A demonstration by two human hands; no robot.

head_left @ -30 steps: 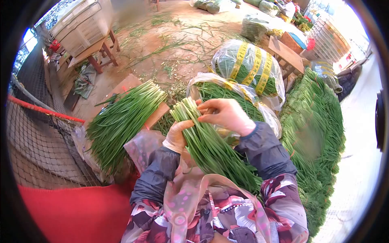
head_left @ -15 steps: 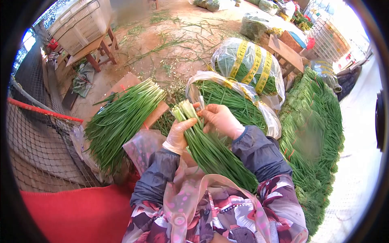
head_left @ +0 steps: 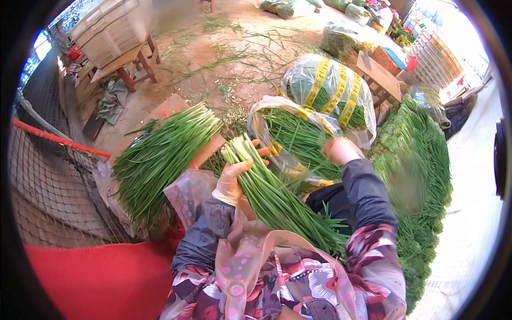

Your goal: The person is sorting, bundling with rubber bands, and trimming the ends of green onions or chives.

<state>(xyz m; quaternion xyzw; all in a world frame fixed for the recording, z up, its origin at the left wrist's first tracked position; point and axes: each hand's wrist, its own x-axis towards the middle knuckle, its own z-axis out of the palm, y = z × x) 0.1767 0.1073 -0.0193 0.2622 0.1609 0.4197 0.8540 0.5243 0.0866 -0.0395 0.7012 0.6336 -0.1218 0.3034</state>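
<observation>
My left hand [head_left: 232, 181], in a thin pale glove, is wrapped round a bunch of garlic chives [head_left: 266, 186] near its whitish cut ends. The green leaves trail down to the right across my lap. Over the open plastic bag [head_left: 257, 113] of loose chives [head_left: 296, 133] is my right hand [head_left: 341, 151], smeared by motion, so its fingers cannot be made out. To the left, a larger heap of chives [head_left: 165, 154] lies on a wooden board [head_left: 207, 151], white ends pointing away from me.
A tied clear bag with yellow tape [head_left: 333, 88] stands behind the open one. Along my right side runs a long stack of chives [head_left: 413, 176]. A plastic crate [head_left: 109, 40] rests on a wooden stool [head_left: 125, 64] at far left. Netting [head_left: 58, 186] hangs at left above red cloth [head_left: 101, 277].
My right hand has left the bunch and moved right, over the open bag. My left hand keeps its hold, and the leaves of the bunch have spread somewhat.
</observation>
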